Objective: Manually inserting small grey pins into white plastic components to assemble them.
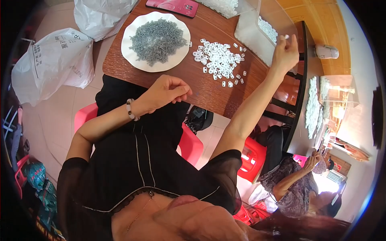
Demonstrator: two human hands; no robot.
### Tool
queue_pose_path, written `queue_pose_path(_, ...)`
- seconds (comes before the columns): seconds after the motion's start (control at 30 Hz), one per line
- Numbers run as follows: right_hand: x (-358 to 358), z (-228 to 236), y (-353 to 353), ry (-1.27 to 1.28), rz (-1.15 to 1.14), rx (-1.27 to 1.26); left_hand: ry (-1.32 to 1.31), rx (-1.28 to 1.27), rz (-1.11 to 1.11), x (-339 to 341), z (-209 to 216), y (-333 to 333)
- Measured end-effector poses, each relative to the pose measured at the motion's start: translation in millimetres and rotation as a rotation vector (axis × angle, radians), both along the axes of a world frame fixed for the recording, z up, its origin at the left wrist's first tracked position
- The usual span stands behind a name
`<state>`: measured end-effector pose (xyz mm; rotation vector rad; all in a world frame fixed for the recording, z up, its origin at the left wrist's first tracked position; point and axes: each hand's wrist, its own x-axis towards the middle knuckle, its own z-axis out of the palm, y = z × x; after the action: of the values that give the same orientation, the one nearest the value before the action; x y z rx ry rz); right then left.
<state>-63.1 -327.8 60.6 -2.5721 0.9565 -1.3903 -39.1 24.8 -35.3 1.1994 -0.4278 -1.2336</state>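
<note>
Fingers of the right hand (285, 55) were pinched around a white piece (286, 36) beside the far-right bin (252, 42), while the left hand (165, 93) was curled near the plate (177, 60), any contents indiscernible.

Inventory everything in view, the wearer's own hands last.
table: one, brown, upper middle
plate: one, white, left on the table
rods: many, grey, on the plate
small pieces: many, white, right of the plate
phone: one, pink, far table edge
bins: at least two, clear, top right
sacks: two, white, upper left
second table: one, dark, right
co-worker: one, patterned top, at the second table
stool: at least one, red, lower right
seat: one, pink, beneath the wearer
bags: at least two, green, lower left
bracelet: one, black and white, left wrist
left hand: one, table's near edge
right hand: one, beside the bins
</note>
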Motion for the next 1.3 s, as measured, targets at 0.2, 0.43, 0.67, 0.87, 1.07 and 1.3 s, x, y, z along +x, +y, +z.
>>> queue_pose_path(0.2,-9.6,-21.1,10.7,0.065,-0.051,-0.028,0.042,0.036,0.018,5.9,-5.0,8.5)
queue_pose_path(0.43,-43.7,-67.9,87.3,0.197,0.389,0.496,0.078,0.065,0.003,6.6,-11.4,5.9)
queue_pose_path(0.67,-61.9,-88.6,126.0,0.438,0.408,0.502,0.042,0.081,-0.004,5.4,-14.9,2.0)
queue_pose_path(0.87,-62.8,-99.6,115.6,0.369,0.340,0.403,0.025,0.086,-0.018,4.4,-14.8,1.6)
queue_pose_path(1.07,-61.0,-87.8,128.4,0.381,0.440,0.451,0.017,0.081,0.001,4.4,-12.3,5.0)
queue_pose_path(1.3,-60.4,-88.9,161.6,0.539,0.385,0.386,-0.008,0.084,-0.028,3.9,-13.7,3.9)
